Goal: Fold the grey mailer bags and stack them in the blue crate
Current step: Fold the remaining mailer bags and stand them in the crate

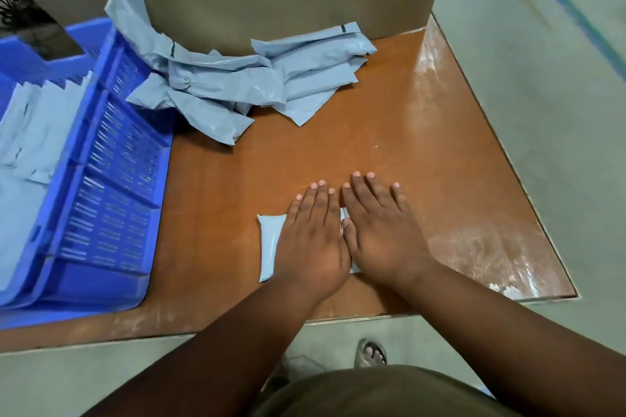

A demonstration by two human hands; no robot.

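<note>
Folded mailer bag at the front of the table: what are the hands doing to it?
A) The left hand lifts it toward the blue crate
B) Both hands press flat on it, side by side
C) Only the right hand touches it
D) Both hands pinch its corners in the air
B: the left hand and the right hand lie palm-down with straight fingers, side by side, on the folded mailer bag, which lies flat on the table.

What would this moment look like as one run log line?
step: flattening fold | left hand: flat on folded mailer | right hand: flat beside it, pressing | unfolded mailers: piled behind | blue crate: holds folded stack
</note>
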